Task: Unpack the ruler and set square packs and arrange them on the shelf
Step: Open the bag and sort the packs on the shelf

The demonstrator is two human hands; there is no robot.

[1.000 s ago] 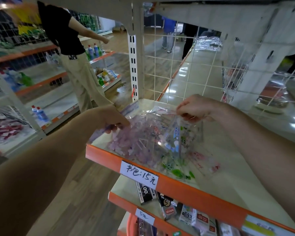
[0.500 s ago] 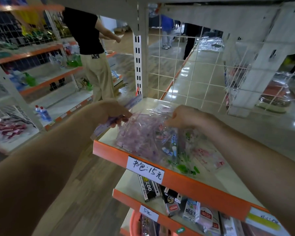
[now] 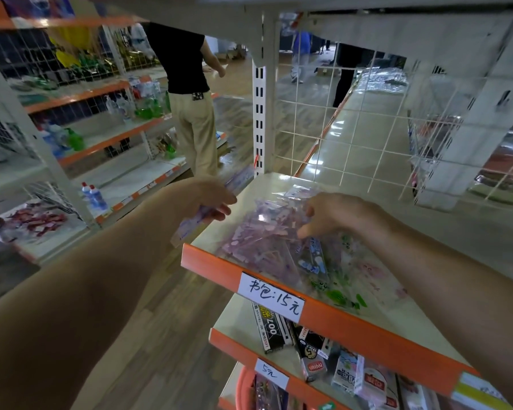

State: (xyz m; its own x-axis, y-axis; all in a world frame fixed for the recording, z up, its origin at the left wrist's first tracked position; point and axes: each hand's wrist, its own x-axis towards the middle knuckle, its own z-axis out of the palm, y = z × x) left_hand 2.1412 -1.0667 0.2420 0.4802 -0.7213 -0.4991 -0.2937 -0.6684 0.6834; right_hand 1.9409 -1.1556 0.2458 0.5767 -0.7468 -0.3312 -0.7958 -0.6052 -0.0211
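My left hand (image 3: 208,199), clamped on one ruler pack (image 3: 187,229), has drawn it left, clear of the bag (image 3: 258,241) that my right hand (image 3: 335,214) pinches; more packs remain inside.

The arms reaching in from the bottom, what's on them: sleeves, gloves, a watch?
Left arm and right arm are bare to the frame edge, no sleeves; left hand and right hand ungloved, no watch or band.

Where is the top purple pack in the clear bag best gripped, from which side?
Probably pinch the far end of the top purple pack, thumb over, fingers under, entering the clear bag from its far side, by the right hand: packs lie flat, thin.
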